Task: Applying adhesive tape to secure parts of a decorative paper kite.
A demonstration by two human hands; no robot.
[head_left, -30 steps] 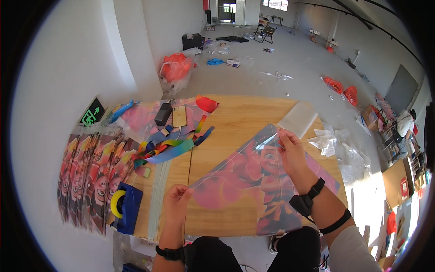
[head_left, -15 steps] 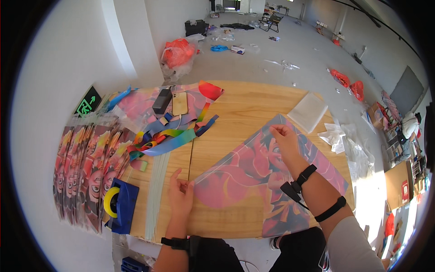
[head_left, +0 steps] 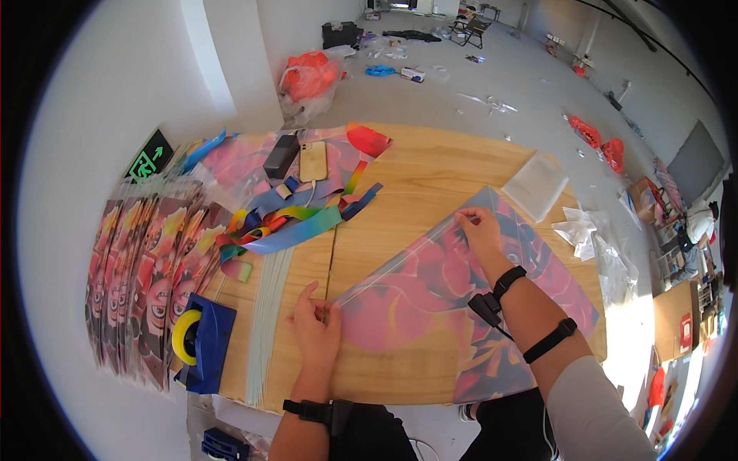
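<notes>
A pink and grey printed kite sheet [head_left: 400, 326] lies spread on the wooden table in front of me, its tip pointing away. Along its upper left edge runs a thin pale rod [head_left: 401, 260]. My left hand [head_left: 317, 326] is closed in a pinch at the sheet's left corner, the other fingers curled loosely. Farther up the same edge, just short of the tip, my right hand [head_left: 480, 237] pinches the edge between thumb and fingers. The fingers hide whether they grip the rod, the fabric or both.
Left of my hands lie a bundle of thin pale rods [head_left: 269, 330], a blue tape dispenser [head_left: 219, 338] and bagged printed kites [head_left: 154, 292]. Colourful ribbons [head_left: 300, 230], a phone [head_left: 314, 161] and a black box [head_left: 281, 157] sit beyond. Clear plastic sleeves [head_left: 536, 187] lie at the right.
My right hand has slid a little along the kite's edge, away from the tip and toward the left corner. My left hand stays at that corner. The whole view has shifted slightly.
</notes>
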